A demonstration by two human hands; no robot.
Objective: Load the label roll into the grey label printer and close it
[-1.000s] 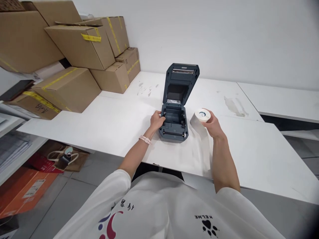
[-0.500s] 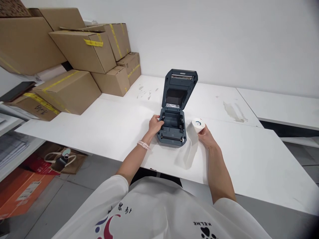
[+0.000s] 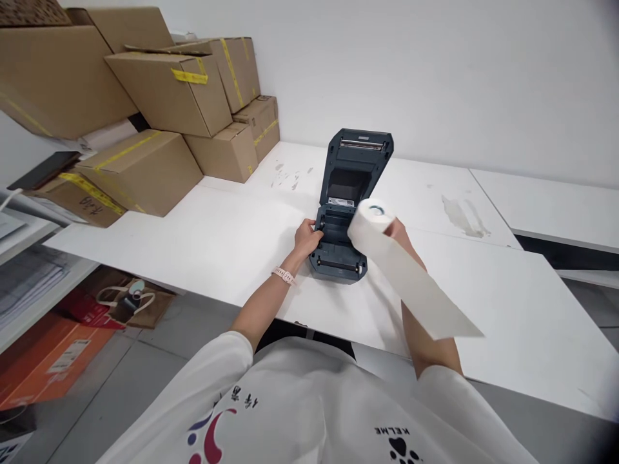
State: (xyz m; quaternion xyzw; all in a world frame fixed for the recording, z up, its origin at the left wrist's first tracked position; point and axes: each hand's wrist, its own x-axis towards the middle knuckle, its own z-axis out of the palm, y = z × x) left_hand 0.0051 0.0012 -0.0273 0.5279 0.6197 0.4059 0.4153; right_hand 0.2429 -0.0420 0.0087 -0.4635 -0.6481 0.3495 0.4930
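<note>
A dark grey label printer (image 3: 338, 254) stands on the white table with its lid (image 3: 355, 164) raised and its inner compartment exposed. My left hand (image 3: 306, 237) grips the printer's left side, with the thumb over the rim. Held up at the printer's right edge is a white label roll (image 3: 363, 222), partly covering the compartment. My right hand (image 3: 397, 235) is closed round the roll's right side, its fingers partly hidden behind it. From the roll a loose paper strip trails down to the right, across my right forearm.
Cardboard boxes (image 3: 164, 90) with yellow tape are stacked at the table's left end. The white table (image 3: 242, 238) runs along a wall, with worn patches on its top. Below on the left are an orange box (image 3: 62, 361) and a paper bag with handles.
My right hand has lifted the label roll up and left, from beside the printer to over its right edge. The loose strip has swung to the right. My left hand stays on the printer.
</note>
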